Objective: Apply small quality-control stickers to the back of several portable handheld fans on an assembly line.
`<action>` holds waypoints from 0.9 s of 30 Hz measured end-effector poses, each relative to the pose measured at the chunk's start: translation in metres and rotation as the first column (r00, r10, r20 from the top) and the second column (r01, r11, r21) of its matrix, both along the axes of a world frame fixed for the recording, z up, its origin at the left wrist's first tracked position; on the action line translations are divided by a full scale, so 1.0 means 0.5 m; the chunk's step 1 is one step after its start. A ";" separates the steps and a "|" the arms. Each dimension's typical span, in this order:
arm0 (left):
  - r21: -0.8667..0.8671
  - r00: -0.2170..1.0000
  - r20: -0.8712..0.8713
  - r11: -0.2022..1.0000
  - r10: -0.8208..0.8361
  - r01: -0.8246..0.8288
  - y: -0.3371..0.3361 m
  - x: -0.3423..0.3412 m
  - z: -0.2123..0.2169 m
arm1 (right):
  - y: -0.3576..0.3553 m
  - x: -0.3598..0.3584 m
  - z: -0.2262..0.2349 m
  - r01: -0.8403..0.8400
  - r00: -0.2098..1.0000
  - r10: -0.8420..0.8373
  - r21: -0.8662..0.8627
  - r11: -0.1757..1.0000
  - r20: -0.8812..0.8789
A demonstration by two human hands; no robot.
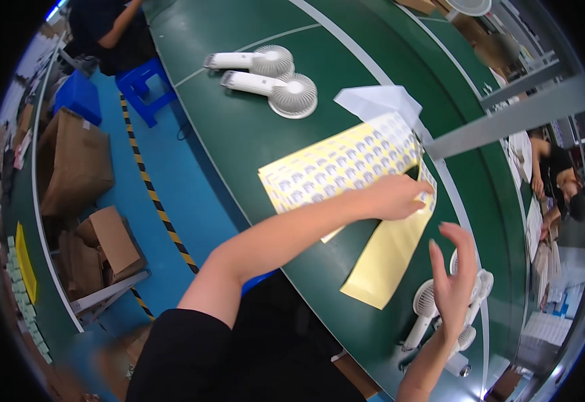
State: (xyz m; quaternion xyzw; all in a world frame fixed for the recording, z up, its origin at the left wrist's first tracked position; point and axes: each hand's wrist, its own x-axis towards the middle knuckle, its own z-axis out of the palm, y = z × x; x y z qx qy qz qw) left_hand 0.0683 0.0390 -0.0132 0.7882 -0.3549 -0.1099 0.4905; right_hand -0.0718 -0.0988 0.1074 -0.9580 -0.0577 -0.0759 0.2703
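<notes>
Two fingertips of the left hand (pixel 396 197) pinch a small sticker (pixel 426 196) at the right edge of the yellow sticker sheet (pixel 336 167) on the green belt (pixel 239 134). Beside it, the right hand (pixel 455 271) hovers with fingers spread, empty, above white handheld fans (pixel 440 315).

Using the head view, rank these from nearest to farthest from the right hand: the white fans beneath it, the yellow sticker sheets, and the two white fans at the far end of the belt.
From the right hand:
1. White fans beneath it, directly under the palm, near edge.
2. Yellow sticker sheets, mid-belt, under the left hand.
3. Two white fans, far end of the belt.
</notes>
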 end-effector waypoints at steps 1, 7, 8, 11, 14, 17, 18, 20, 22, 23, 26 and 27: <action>0.001 1.000 0.025 1.000 0.014 -0.014 0.002 0.000 -0.015 | 0.048 0.045 -0.005 -0.048 0.999 0.049 0.139 0.989 0.001; -0.088 0.998 0.038 0.995 0.047 -0.043 -0.003 0.002 -0.032 | 0.406 0.300 -0.100 -0.548 0.806 0.481 0.125 0.827 0.344; -0.118 0.996 0.073 0.992 0.049 -0.041 -0.007 0.003 -0.040 | 0.459 0.335 -0.104 -0.562 0.777 0.502 0.061 0.825 0.380; -0.060 0.998 0.070 0.998 0.011 -0.007 -0.024 0.002 -0.037 | 0.568 0.445 -0.157 -0.520 0.795 0.501 -0.041 0.853 0.342; -0.022 0.999 0.041 0.999 -0.022 0.023 -0.025 -0.005 -0.001 | 0.622 0.512 -0.205 -0.454 0.810 0.497 -0.206 0.867 0.312; -0.057 0.999 0.046 0.998 0.001 0.002 -0.009 -0.007 -0.018 | 0.661 0.510 -0.244 -0.462 0.795 0.498 -0.188 0.867 0.345; -0.061 1.000 0.014 0.998 0.007 -0.006 0.001 -0.007 -0.025 | 0.662 0.490 -0.243 -0.501 0.765 0.539 -0.200 0.842 0.351; -0.066 1.000 0.028 0.998 0.009 -0.007 -0.007 -0.006 -0.033 | 0.625 0.471 -0.245 -0.598 0.663 0.617 -0.196 0.777 0.423; -0.068 0.999 0.040 0.997 0.023 -0.021 -0.014 -0.004 -0.044 | 0.569 0.444 -0.223 -0.713 0.561 0.712 -0.190 0.675 0.423; -0.096 0.996 0.083 0.995 0.014 -0.006 -0.016 -0.003 -0.051 | 0.537 0.434 -0.220 -0.754 0.528 0.750 -0.186 0.629 0.397; -0.104 0.992 0.122 0.993 -0.038 0.051 -0.013 0.001 -0.043 | 0.455 0.401 -0.192 -0.791 0.489 0.810 -0.229 0.568 0.323; -0.055 0.992 0.110 0.996 -0.064 0.070 -0.014 0.003 -0.030 | 0.425 0.389 -0.182 -0.765 0.496 0.804 -0.273 0.583 0.328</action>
